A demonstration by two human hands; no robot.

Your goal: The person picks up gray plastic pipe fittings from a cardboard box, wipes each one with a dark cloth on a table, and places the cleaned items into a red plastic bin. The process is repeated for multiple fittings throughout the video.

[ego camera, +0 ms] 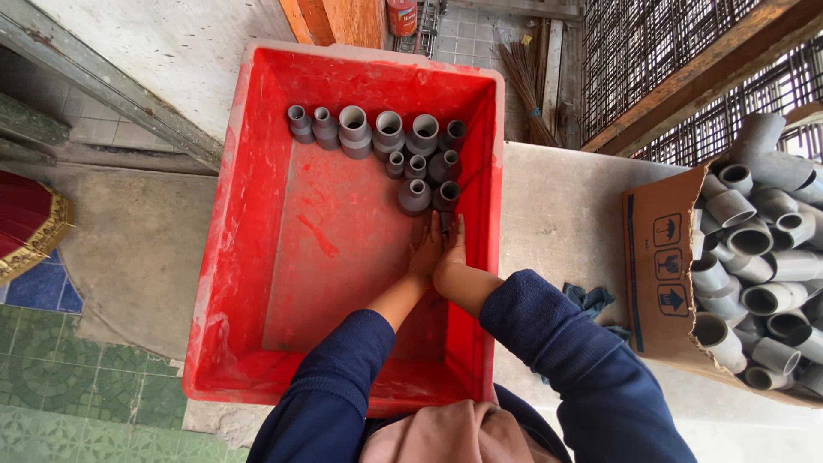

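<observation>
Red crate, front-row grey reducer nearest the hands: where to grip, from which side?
Grip the narrow top collar of the reducer, coming from straight above. It stands upright with its open neck up. A neighbour stands close on its right and more fittings behind, so a side grip looks blocked. The near and left sides look free.

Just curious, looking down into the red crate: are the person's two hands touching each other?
Touching. The head view shows the left hand and right hand pressed side by side, no gap, on the crate floor.
</observation>
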